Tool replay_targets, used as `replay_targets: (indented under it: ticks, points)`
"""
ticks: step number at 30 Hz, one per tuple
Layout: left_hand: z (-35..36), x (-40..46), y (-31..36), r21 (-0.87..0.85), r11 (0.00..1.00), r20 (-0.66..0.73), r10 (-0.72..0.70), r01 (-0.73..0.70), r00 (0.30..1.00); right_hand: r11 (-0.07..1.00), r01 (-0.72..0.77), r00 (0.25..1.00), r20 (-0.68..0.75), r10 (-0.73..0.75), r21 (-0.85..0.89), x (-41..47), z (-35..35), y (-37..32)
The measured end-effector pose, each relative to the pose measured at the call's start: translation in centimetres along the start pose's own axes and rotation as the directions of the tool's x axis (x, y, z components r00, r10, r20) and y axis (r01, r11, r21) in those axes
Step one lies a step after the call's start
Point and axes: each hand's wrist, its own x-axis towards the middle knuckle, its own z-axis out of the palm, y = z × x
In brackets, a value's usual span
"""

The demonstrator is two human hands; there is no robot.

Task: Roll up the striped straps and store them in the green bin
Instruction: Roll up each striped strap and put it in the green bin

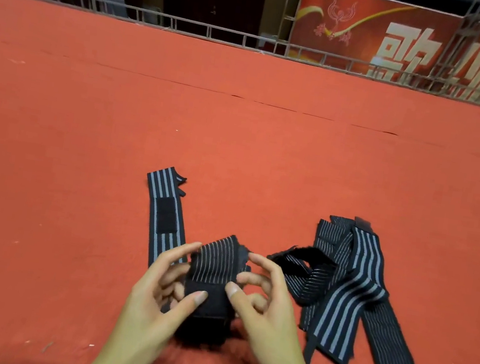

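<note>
Both hands, left [155,290] and right [265,302], are gripping a half-rolled strap [213,276] at lower centre; a loose pile [350,287] is waiting at right, no bin showing.

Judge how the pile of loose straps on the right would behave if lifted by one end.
The loose straps look floppy: they lie creased and crossed on the red carpet. Lifted by one end, they would probably dangle, perhaps dragging neighbours. Probably light, and unlikely to roll.

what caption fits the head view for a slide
Both hands, left hand and right hand, rolling a striped strap on red carpet.
</note>
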Motion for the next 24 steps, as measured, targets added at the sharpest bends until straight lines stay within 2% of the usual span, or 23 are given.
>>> replay_targets:
  ticks: [6,9,13,15,21,24]
  points:
    - [-0.1,-2.2,2.0,-0.002,1.0,0.2,0.017,-0.017,0.98,0.993,0.104,0.993,-0.051,-0.102,0.049,-0.5,0.2,-2.3]
    - [-0.1,-2.9,3.1,-0.026,0.999,0.247,0.04,-0.035,0.968,0.989,0.142,0.987,-0.085,-0.138,0.049,-0.4,-0.1,-3.1]
    - [-0.9,-3.3,3.4,-0.142,0.99,0.199,0.012,0.017,0.98,0.985,0.111,0.99,0.068,-0.121,0.13,-1.2,-1.3,-3.4]
    - [-1.2,-3.3,3.3,-0.162,0.987,0.174,0.007,0.022,0.985,0.985,0.124,0.987,0.091,-0.135,0.119,-1.6,-1.7,-3.7]
    - [-1.2,-3.9,4.4,-0.197,0.978,0.153,0.101,-0.07,0.983,0.974,0.22,0.975,-0.048,-0.217,0.061,-1.2,-3.4,-5.1]
    - [-1.3,-3.8,4.8,-0.174,0.982,0.151,0.096,-0.07,0.984,0.96,0.277,0.959,-0.048,-0.279,-0.045,-0.9,-4.1,-5.9]
